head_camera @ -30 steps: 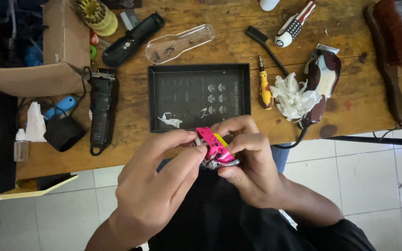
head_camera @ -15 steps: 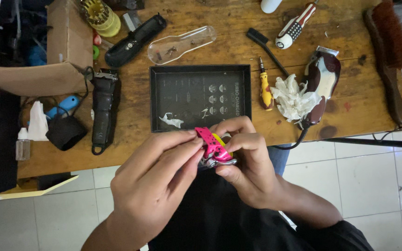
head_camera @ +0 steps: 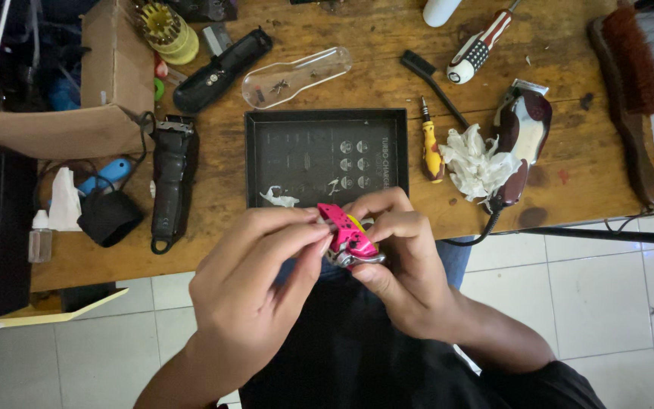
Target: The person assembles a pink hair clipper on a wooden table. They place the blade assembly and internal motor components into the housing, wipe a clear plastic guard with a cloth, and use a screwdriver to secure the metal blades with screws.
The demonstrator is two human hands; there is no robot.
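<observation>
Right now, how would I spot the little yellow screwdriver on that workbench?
Start at the wooden workbench and find the black tray at its middle. Just right of it, beside crumpled white tissue, lies the small screwdriver, the only one with a yellow handle.

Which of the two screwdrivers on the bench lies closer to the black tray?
The small yellow-handled screwdriver, just right of the black tray; the red-and-white screwdriver lies farther up.

Bare forearms, no sleeves or rings; dark top or apron, blue jeans beneath.
</observation>
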